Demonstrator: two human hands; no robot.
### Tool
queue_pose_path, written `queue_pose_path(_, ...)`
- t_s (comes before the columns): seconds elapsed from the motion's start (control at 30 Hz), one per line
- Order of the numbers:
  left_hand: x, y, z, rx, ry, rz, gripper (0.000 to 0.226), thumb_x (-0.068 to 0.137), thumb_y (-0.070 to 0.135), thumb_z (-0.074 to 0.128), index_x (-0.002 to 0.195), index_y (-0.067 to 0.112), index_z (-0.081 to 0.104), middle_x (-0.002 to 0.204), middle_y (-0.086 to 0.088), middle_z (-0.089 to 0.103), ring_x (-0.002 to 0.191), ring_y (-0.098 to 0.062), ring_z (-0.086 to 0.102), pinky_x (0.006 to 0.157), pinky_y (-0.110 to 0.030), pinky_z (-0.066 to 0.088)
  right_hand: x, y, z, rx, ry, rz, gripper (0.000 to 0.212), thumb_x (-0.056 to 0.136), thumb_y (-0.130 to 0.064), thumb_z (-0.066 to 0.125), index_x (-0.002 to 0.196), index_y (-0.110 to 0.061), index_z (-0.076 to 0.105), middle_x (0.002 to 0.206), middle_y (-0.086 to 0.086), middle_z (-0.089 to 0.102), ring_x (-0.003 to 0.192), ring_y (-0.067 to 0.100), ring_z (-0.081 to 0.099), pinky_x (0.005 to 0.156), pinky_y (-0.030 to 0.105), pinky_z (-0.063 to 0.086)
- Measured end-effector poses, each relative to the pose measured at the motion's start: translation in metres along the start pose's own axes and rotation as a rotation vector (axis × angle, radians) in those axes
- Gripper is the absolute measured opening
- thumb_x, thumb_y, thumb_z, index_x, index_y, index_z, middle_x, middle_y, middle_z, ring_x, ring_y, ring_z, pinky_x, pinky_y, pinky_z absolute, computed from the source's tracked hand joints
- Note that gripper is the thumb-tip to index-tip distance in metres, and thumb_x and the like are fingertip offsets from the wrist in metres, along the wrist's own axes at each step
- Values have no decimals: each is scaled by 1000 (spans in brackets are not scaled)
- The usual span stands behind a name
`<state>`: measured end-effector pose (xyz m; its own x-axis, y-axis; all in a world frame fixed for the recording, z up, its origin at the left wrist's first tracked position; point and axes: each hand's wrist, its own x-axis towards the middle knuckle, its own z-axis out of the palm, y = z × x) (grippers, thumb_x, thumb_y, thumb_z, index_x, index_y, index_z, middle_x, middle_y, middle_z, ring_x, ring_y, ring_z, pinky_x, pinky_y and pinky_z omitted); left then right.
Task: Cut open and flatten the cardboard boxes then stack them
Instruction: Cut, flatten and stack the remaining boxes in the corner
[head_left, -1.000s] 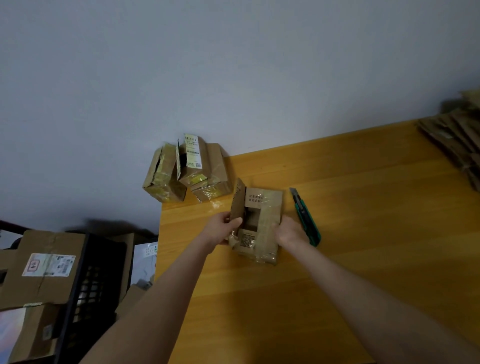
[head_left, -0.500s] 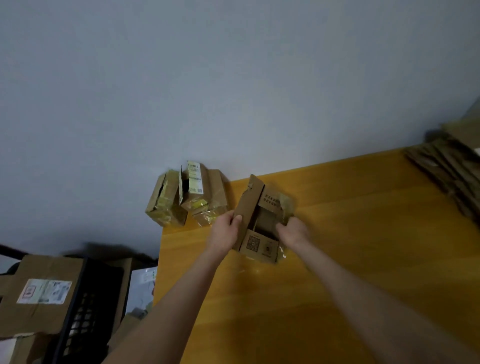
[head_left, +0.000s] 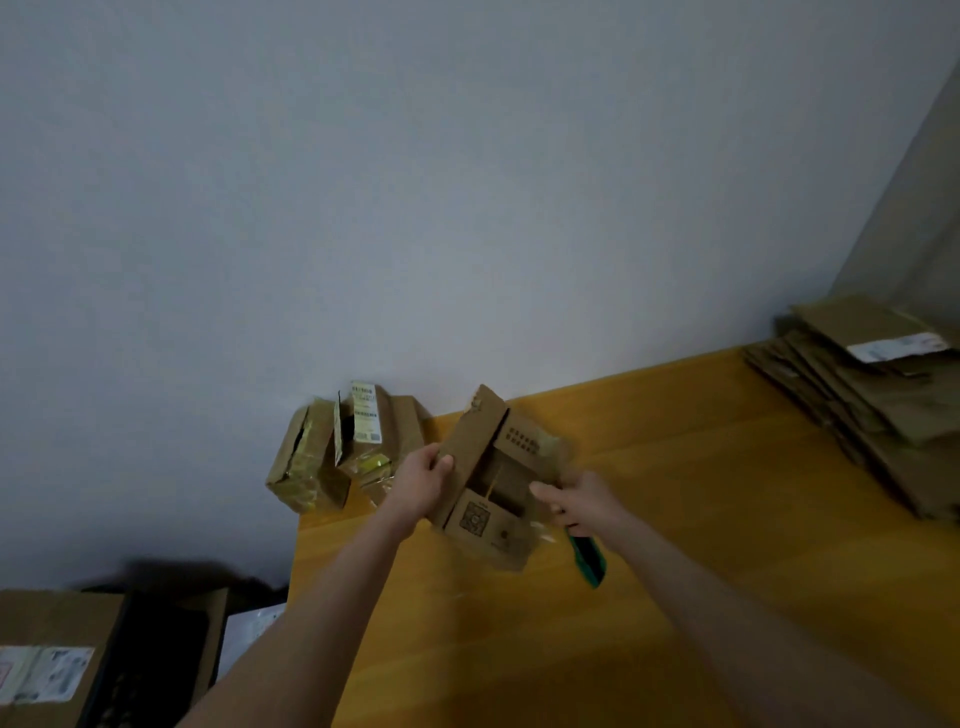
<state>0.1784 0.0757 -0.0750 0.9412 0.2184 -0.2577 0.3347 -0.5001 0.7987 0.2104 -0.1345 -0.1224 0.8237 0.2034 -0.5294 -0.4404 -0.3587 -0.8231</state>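
A small open box is held over the yellow table. Its left flap is gripped by the left hand, and its right side by the right hand.

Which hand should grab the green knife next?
Probably the right hand: the green knife lies just beside it on the table, while the left hand grips the far side of the box.

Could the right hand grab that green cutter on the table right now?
Probably yes, once it lets go. The green cutter lies on the table close beside the right hand, nothing lying on it, but that hand is gripping the cardboard box along with the left hand.
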Motion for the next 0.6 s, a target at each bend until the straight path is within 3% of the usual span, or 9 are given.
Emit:
queue_pose_path(0.1,15,-8,-8,309,-109,40,23,101,19,45,99,5,62,94,-13,64,92,-29,60,85,-41,48,4,9,-2,-159,153,6,70,82,-50,69,137,-13,46,121,-1,55,107,20,56,85,33,48)
queue_pose_path(0.2,26,-17,-5,523,-285,66,19,100,20,48,98,7,62,99,-13,64,101,-32,59,87,-37,44,15,20,1,-250,209,-131,71,86,-41,68,146,-24,33,148,3,35,131,25,40,102,39,40)
queue_pose_path(0.3,38,-20,9,627,-302,85,29,98,24,52,122,12,61,122,-11,62,116,-28,55,98,-38,44,30,28,17,-100,117,-102,54,92,-30,61,142,-19,44,138,2,49,121,21,51,100,32,43)
queue_pose_path(0.4,41,-26,20,655,-59,155,37,94,25,58,131,21,57,131,-6,56,122,-25,51,101,-42,44,48,31,33,-112,248,-37,27,96,-21,55,120,-12,64,113,6,67,96,20,63,89,39,53)
queue_pose_path(0.5,28,-40,25,633,148,241,63,88,24,66,145,19,39,145,-9,38,134,-27,37,110,-43,37,58,31,36,-178,333,-17,29,97,-11,48,121,-13,64,120,7,65,103,22,61,83,29,48)
queue_pose_path(0.6,6,-59,32,736,186,336,77,83,28,71,148,12,32,148,-13,33,138,-29,33,112,-44,34,57,44,23,-410,401,28,30,97,-20,51,126,-17,58,123,7,61,97,20,57,75,28,46)
